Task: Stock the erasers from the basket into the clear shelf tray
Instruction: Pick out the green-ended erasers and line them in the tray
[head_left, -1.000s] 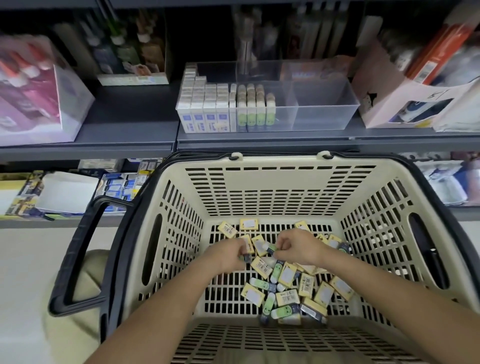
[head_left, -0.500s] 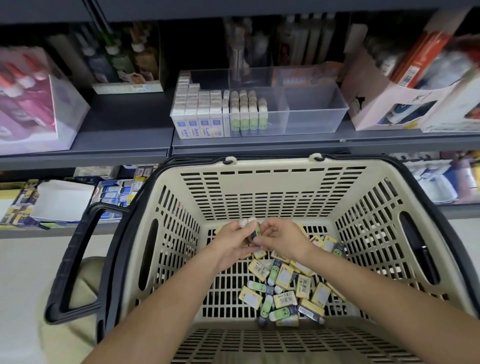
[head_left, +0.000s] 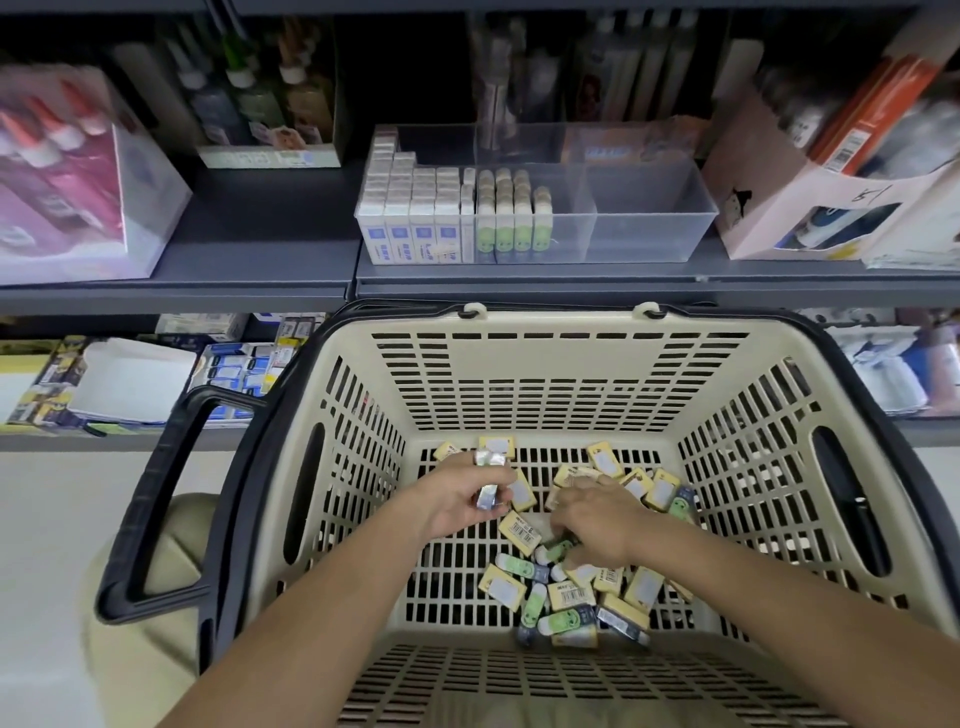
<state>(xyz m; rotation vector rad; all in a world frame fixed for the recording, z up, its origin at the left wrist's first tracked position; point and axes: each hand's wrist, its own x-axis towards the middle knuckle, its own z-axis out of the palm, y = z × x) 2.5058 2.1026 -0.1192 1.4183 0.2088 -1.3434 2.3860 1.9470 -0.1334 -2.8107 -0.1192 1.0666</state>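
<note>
Erasers (head_left: 571, 595) are what I am working. The largest thing in my view is the one cream basket (head_left: 519, 374) that holds them, its slotted floor right beneath my fingers. Beyond my fingertips and higher up, well apart from them, sits the one clear shelf tray (head_left: 649, 236) on the grey shelf (head_left: 260, 260). The tray's left part shows a front row of four blue-and-white packs (head_left: 410, 241) and four green-faced packs (head_left: 514, 239), with more ranked behind. Its right compartment holds nothing that I can see. Under and around my right fingers lies the loose heap. I count roughly a dozen yellow-wrapped pieces and five or six green ones, though they overlap, so the count is approximate. Both hands are inside the basket. My left hand (head_left: 457, 506) curls its fingers round a silvery-blue eraser (head_left: 485, 496), with a second one at its fingertips. My right hand (head_left: 597, 525) is palm down, fingers bent into the heap against a green piece, and I cannot tell whether they have closed on it. I judge this to be the gathering step. The next move calls for securing that pick, lifting both hands over the far rim to the tray, and standing the pieces on end beside their own kind.
</note>
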